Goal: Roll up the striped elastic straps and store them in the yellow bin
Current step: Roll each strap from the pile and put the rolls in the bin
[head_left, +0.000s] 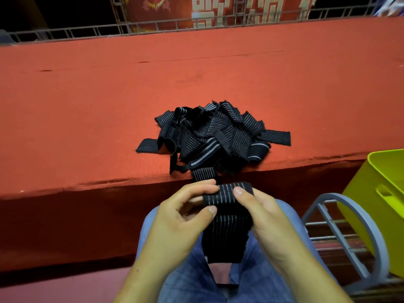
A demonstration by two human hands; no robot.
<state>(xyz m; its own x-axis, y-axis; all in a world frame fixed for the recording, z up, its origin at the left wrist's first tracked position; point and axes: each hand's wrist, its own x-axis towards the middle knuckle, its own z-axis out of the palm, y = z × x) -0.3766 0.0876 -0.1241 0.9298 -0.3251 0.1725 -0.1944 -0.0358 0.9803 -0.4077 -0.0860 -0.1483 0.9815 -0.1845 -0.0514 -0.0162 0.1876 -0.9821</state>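
Counter (65,106) edge carries loose strap pile (214,136), kept near for easy reach. Left hand (183,211) & right hand (264,213) pinch one strap (227,193) over lap, thumbs on top for tight roll. Yellow bin (393,232) sits near right, ready for drop-in.

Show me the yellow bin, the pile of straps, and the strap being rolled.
yellow bin (376,176), head view, outer wall above the handle slot.
pile of straps (214,136), head view, middle of the heap.
strap being rolled (225,194), head view, the rolled upper part.
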